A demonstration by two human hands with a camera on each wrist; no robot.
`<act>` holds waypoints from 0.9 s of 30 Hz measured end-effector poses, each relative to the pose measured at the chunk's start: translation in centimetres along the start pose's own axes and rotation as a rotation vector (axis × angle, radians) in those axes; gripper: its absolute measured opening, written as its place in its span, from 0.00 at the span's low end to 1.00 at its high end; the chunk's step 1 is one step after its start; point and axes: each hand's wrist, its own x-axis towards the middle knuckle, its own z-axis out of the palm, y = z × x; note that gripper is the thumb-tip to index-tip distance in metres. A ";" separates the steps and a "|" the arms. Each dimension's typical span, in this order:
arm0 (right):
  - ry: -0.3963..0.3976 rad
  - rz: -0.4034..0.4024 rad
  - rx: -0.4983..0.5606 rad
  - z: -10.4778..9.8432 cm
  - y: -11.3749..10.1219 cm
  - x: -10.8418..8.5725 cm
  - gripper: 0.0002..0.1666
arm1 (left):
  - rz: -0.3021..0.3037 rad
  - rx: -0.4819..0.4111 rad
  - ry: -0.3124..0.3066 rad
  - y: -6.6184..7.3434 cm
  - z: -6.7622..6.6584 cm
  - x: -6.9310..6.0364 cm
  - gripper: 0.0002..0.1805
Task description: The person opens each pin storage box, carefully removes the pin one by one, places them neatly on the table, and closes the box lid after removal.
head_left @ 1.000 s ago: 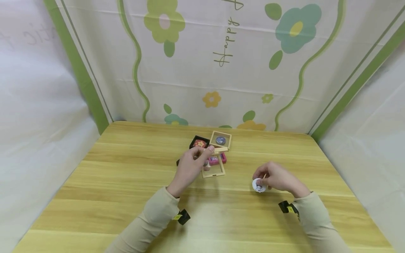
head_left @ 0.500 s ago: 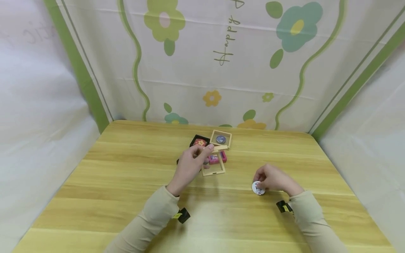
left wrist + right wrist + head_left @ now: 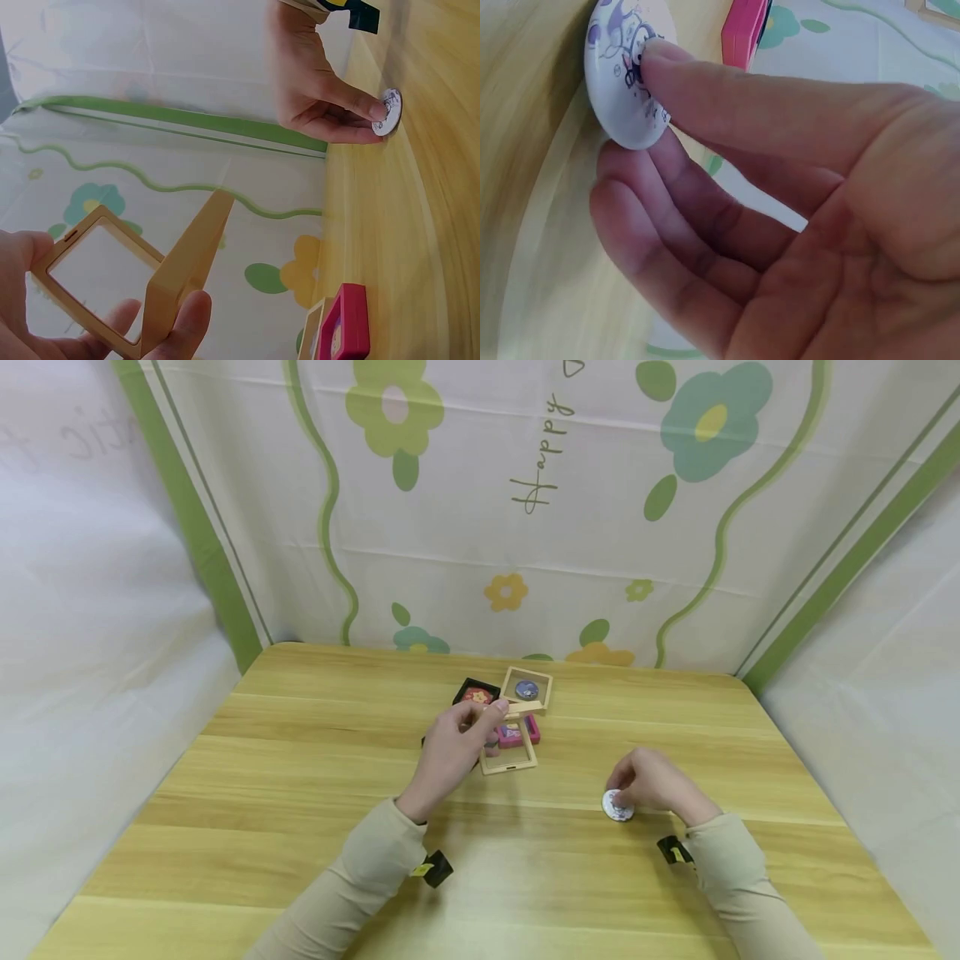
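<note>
My left hand (image 3: 447, 758) holds a small wooden display box (image 3: 189, 262) with a clear window, raised above the table. Its two hinged halves stand apart, with thumb and fingers at its edges in the left wrist view. Off to the right, my right hand (image 3: 656, 783) pinches a round white button badge (image 3: 619, 105) with a purple-and-black cartoon print. Its thumb presses on the printed face and the fingers are behind. The badge (image 3: 390, 114) is tilted, close to the tabletop; whether its edge touches the wood I cannot tell.
Beyond the left hand stand a light wooden box (image 3: 548, 697) with a blue badge inside, a black box (image 3: 467, 683) with a red star-patterned piece, and a pink box (image 3: 535, 731) partly hidden by the held box. A floral curtain (image 3: 450, 527) hangs behind the table.
My right hand has tipped the badge and drawn its fingers in closer around it, shifting only slightly. The left hand keeps the opened box in nearly the same place.
</note>
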 end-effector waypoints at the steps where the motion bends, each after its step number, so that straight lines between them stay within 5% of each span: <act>1: 0.009 0.008 -0.007 0.0 0.0 0.0 0.07 | 0.006 -0.005 0.003 0.0 0.0 0.0 0.26; 27: 0.069 -0.030 -0.076 -0.7 -0.5 -0.5 0.12 | 0.042 -0.010 -0.005 -0.3 -0.1 -0.1 0.31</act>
